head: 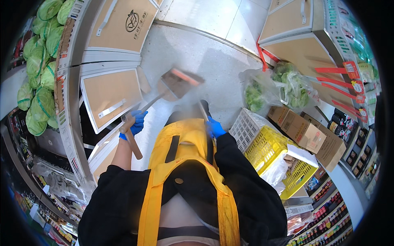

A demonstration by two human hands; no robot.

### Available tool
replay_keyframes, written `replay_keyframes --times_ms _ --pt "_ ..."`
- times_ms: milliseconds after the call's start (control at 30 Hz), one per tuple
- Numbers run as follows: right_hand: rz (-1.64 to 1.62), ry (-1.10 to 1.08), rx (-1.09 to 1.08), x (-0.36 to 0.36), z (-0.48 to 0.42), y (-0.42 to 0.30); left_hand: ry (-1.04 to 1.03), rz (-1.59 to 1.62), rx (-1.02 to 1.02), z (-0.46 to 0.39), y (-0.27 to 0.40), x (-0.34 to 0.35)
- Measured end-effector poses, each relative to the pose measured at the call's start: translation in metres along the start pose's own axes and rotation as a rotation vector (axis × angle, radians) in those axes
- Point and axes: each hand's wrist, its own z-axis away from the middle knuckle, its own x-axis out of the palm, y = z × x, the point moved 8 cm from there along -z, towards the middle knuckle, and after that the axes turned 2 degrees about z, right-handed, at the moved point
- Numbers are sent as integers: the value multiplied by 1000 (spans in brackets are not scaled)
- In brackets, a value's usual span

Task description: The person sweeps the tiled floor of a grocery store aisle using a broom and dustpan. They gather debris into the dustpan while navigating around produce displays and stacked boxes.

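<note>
In a blue glove, my left hand (137,123) grips the long handle (152,103) of a dustpan. A brown grip (134,144) extends below this hand. The dustpan (177,87) is over the grey floor ahead of my feet, with dark matter that looks like dirt in its pan. Also gloved in blue, my right hand (215,126) is closed around a pale stick (203,110), which points up toward the pan. A blurred orange bar (184,77) lies across the pan; haze hides whether the stick joins it.
Cabinets with tan doors (112,103) flank the left, below stacked cabbages (40,77). At right are bagged leafy greens (291,87), a white crate (246,127), a yellow crate (267,150) and cardboard boxes (298,129). A raised floor edge (209,35) crosses ahead.
</note>
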Motion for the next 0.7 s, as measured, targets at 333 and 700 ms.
replay_keyframes --times_ms 333,700 --pt "-57 191 -213 -86 44 -61 91 -58 45 1 -4 -20" --pt "391 -91 -73 -14 49 -84 -27 117 154 31 34 -14"
